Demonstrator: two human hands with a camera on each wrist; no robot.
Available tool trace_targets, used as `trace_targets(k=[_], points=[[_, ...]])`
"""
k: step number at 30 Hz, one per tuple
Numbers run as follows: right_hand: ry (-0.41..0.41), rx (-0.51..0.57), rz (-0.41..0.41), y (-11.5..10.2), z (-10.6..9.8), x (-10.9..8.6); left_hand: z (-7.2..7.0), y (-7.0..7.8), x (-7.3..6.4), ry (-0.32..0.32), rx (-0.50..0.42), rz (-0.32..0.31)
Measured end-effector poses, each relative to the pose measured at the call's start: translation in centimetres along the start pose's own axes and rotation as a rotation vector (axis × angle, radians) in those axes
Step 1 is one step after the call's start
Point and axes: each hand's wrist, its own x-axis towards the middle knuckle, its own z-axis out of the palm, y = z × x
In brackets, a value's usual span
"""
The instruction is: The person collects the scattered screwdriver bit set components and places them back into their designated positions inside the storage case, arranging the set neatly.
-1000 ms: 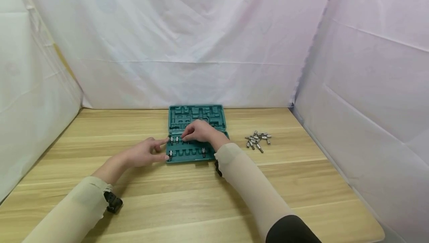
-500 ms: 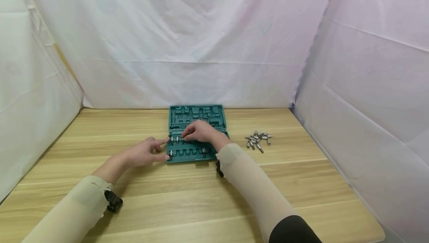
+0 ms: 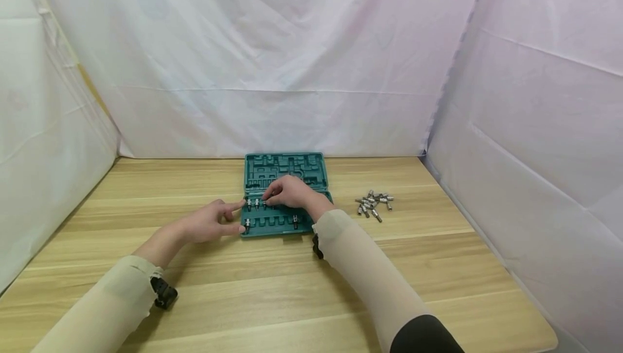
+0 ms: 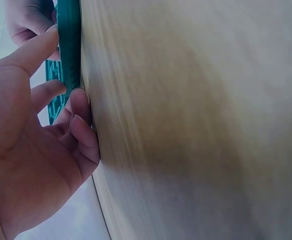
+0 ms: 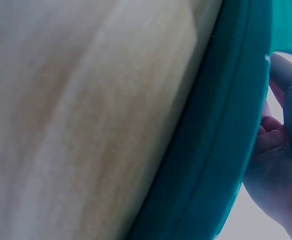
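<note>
A green plastic case [image 3: 274, 230] lies unfolded on the table, its moulded lid [image 3: 311, 167] at the back. My right hand [image 3: 289, 191] reaches over the case and pinches a small metal socket bit [image 3: 265, 203] at the back row of slots. Two more socket bits [image 3: 257, 204] sit left of it in that row; the front row holds one at its left end and another [image 3: 295, 222] farther right. My left hand [image 3: 209, 223] touches the case's left edge with thumb and index finger extended. In the left wrist view, this hand's other fingers [image 4: 85, 137] are curled.
Several loose metal socket bits [image 3: 377, 215] lie in a pile on the wooden table [image 3: 272, 299], right of the case. White cloth [image 3: 243, 61] hangs behind the table and at both sides. In the right wrist view, the case's side wall [image 5: 221, 125] fills the middle.
Both hands keep nearly the same places. The right fingertips have shifted only very slightly over the back row; the case and the loose pile have stayed put.
</note>
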Motion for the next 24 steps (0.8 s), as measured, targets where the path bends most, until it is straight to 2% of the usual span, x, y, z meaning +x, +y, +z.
trace_targets(k=[8, 14, 18, 24], points=[[0.005, 0.010, 0.007, 0.1, 0.2, 0.1, -0.1, 0.0, -0.1, -0.002, 0.007, -0.001], [-0.013, 0.028, -0.026, 0.2, -0.3, -0.2, -0.1, 0.1, -0.2, 0.001, 0.000, -0.005], [-0.017, 0.077, -0.065, 0.5, -1.3, -1.2, 0.1, 0.1, -0.2, 0.001, -0.004, -0.009], [0.041, 0.109, -0.106, 1.6, -4.1, -3.8, 0.2, 0.1, -0.1, 0.007, -0.008, 0.001]])
